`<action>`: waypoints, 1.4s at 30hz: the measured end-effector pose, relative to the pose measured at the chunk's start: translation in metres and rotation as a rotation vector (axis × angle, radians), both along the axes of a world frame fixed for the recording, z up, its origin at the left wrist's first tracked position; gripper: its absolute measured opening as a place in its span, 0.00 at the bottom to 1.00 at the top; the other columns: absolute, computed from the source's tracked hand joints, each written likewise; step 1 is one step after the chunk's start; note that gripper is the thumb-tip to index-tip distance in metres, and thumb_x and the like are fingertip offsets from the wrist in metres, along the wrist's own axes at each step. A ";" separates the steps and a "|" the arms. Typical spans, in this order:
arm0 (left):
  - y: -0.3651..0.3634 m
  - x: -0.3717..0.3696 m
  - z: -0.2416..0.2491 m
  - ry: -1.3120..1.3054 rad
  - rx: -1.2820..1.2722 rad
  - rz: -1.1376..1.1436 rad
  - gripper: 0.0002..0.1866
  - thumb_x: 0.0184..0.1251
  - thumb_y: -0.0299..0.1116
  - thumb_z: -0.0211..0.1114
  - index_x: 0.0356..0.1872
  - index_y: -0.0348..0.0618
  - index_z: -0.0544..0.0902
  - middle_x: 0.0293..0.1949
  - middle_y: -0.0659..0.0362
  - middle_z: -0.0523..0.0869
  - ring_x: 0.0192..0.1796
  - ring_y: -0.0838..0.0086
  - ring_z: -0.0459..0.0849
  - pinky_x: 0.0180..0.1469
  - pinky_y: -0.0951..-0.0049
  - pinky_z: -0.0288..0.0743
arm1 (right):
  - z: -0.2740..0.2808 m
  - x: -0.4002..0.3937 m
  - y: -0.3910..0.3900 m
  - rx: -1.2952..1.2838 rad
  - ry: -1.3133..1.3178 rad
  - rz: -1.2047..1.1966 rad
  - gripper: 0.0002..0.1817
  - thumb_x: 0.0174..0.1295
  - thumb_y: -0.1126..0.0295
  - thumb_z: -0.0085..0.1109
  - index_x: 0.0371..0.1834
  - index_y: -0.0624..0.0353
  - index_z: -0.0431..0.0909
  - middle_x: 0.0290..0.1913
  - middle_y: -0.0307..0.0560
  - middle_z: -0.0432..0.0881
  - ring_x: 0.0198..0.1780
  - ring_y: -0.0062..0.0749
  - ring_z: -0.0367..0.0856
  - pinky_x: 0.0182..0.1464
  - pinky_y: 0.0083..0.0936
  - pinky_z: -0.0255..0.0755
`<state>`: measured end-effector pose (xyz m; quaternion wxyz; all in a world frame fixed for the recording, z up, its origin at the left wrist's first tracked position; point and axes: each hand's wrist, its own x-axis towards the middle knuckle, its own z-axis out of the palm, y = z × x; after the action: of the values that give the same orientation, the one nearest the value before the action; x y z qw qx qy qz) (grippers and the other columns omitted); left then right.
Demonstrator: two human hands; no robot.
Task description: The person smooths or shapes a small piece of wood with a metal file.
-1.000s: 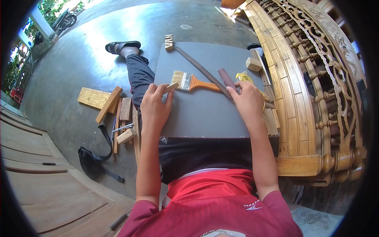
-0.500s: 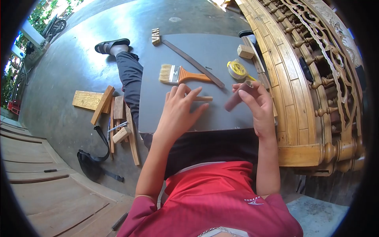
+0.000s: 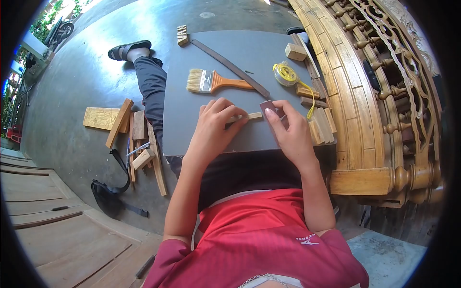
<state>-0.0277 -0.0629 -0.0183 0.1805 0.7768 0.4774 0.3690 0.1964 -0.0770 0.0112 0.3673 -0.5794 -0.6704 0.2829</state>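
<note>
Two hands bring a small stick and a brown sheet together

Over the smooth grey board (image 3: pixel 185 127), the left hand (image 3: pixel 218 122) pinches one small, pale, straight-edged wooden stick (image 3: pixel 255 116) between thumb and fingers. The right hand (image 3: pixel 292 132) is narrowed round one reddish-brown flexible sheet (image 3: pixel 266 104), its edge close by the stick's right end; I can't tell whether they touch.

A moment ago the sheet was curled into a tube, well apart from the stick, and the left hand was spread wider. Now the sheet looks flatter and the hands are nearer each other.

Beyond them I count one bristly paintbrush with an orange handle (image 3: pixel 225 83), one long, dark, flat strip (image 3: pixel 230 65), one round yellow-and-clear reel (image 3: pixel 285 74), one squared pale wood block (image 3: pixel 296 52) and one wooden block shaped into letters (image 3: pixel 182 36).
</note>
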 end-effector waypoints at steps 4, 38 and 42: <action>-0.001 0.001 -0.001 0.015 0.012 -0.002 0.08 0.73 0.35 0.76 0.46 0.45 0.94 0.40 0.59 0.86 0.47 0.62 0.84 0.57 0.60 0.73 | -0.005 0.005 -0.001 0.044 -0.049 0.000 0.16 0.80 0.58 0.65 0.56 0.61 0.84 0.34 0.55 0.89 0.32 0.44 0.89 0.36 0.39 0.80; -0.003 0.008 -0.008 -0.048 0.026 0.023 0.07 0.72 0.33 0.77 0.46 0.44 0.94 0.43 0.53 0.86 0.46 0.53 0.88 0.51 0.54 0.83 | -0.011 -0.019 0.022 -0.060 -0.137 -0.003 0.11 0.75 0.64 0.66 0.46 0.58 0.76 0.22 0.49 0.79 0.26 0.51 0.85 0.35 0.47 0.75; -0.003 0.008 -0.006 -0.047 0.020 0.013 0.07 0.73 0.32 0.77 0.47 0.43 0.94 0.43 0.53 0.86 0.43 0.54 0.88 0.49 0.56 0.83 | -0.015 -0.024 0.026 -0.028 -0.144 -0.048 0.11 0.75 0.63 0.66 0.46 0.58 0.76 0.22 0.49 0.80 0.28 0.53 0.86 0.35 0.48 0.76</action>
<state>-0.0199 -0.0658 -0.0241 0.1816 0.7665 0.4745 0.3929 0.1722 -0.0513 -0.0040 0.3170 -0.6192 -0.6769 0.2408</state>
